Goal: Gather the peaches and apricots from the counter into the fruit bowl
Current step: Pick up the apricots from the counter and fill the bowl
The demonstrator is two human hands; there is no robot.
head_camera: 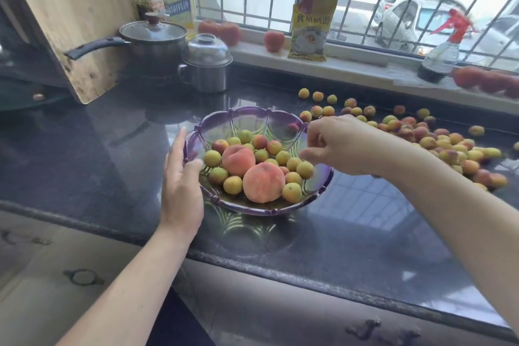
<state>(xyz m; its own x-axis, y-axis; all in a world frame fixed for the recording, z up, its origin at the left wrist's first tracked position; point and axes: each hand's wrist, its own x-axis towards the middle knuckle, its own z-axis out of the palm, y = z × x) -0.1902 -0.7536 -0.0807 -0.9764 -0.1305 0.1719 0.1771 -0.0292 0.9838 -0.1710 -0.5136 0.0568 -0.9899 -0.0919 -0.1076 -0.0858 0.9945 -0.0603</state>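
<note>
1. Two hands work at the fruit bowl (254,206), each with its own job. The left hand (181,180) lies along the bowl's left rim with its fingers straight and together and the thumb hooked over the edge, which I take to be bracing so the bowl does not slide on the glossy counter (351,222).
2. The right hand (335,144) hangs over the bowl's right side, palm down, fingers loosely bent and pointing at the fruit. I see nothing held in it, so it looks like a hand that is letting go rather than gripping, though the underside of its fingers is hidden.
3. One apricot (304,169) sits just under those fingertips at the bowl's right edge, plausibly the latest one to land.
4. Inside the bowl, two peaches (262,182) lie in the middle with small apricots packed around them; the big fruit holds the centre and the small ones fill the gaps.
5. Most of the task's fruit is not yet gathered: a dense scatter of apricots (449,146) covers the counter to the right of the bowl, near enough for the right arm to reach them without the bowl being moved.
6. Farther out, several red round fruits (273,40) rest on the windowsill (365,64); I cannot tell whether they are peaches.
7. By my reckoning the job is in its early part.
</note>
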